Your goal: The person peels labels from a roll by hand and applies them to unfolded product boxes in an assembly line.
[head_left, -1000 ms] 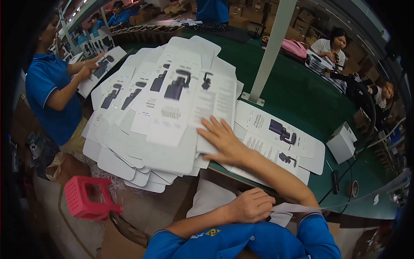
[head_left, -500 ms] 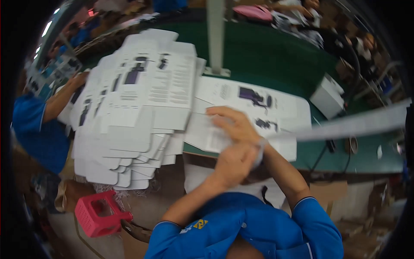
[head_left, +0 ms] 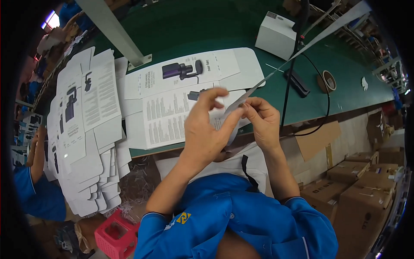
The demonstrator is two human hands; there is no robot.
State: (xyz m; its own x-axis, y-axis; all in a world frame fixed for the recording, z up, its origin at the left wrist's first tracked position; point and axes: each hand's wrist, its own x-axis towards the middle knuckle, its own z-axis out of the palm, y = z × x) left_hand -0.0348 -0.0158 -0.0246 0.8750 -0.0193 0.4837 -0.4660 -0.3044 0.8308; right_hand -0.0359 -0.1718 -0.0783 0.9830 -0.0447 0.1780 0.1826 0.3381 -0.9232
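A long whitish strip (head_left: 328,32) slants down from the upper right into the space between my hands. My right hand (head_left: 266,125) pinches its lower part between thumb and fingertips. My left hand (head_left: 202,134) is beside it, its thumb reaching to the right fingertips while the other fingers spread apart, slightly blurred. Whether the left thumb presses on the strip is hard to see. Behind my hands, a flat printed carton blank (head_left: 224,71) with microphone pictures lies on the green table (head_left: 202,32). More blanks form a tall, fanned stack (head_left: 101,97) at the left.
A metal post (head_left: 113,33) rises from the table. Toward the right are a white box (head_left: 278,34), a black handheld object (head_left: 297,84), a tape roll (head_left: 329,81) and a cable. A pink stool (head_left: 114,237), brown cartons (head_left: 362,200) and a co-worker's blue sleeve (head_left: 24,180) are around.
My view has turned to the right. My left hand has come up from beside my right wrist to the right hand's fingertips; the right hand now pinches the strip.
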